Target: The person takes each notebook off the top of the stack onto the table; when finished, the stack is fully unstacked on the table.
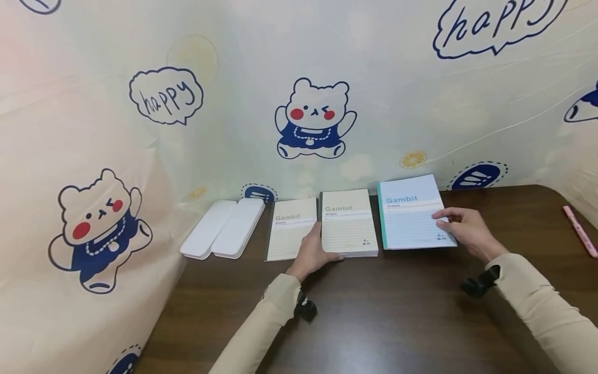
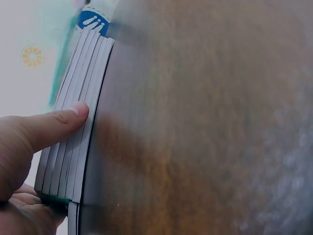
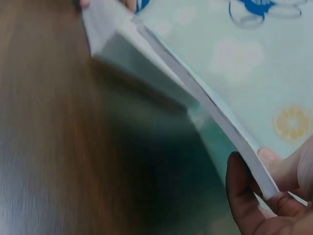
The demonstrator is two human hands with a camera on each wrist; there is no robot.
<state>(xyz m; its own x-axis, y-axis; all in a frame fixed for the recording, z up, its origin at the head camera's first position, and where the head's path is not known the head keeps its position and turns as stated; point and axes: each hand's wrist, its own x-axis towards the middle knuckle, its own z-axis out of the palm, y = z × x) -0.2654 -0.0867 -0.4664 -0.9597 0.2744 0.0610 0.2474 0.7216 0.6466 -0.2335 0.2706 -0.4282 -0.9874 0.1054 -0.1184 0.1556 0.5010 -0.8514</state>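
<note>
My right hand [image 1: 467, 234] pinches the right edge of a notebook with a pale blue cover [image 1: 413, 218] and a green spine. In the right wrist view the notebook [image 3: 210, 105] is tilted above the table, thumb on one face and fingers on the other. My left hand [image 1: 313, 253] holds the near left corner of a stack of cream notebooks [image 1: 348, 223]. In the left wrist view its thumb lies across the page edges of the stack [image 2: 73, 132], with the other fingers at the spine side. Another cream notebook [image 1: 291, 236] lies just left of that stack.
Two white flat cases with rounded corners [image 1: 207, 231] [image 1: 239, 228] lie side by side at the table's back left. A pink pen [image 1: 579, 231] lies at the far right. A printed cloth [image 1: 233, 145] hangs behind the brown table [image 1: 374, 306].
</note>
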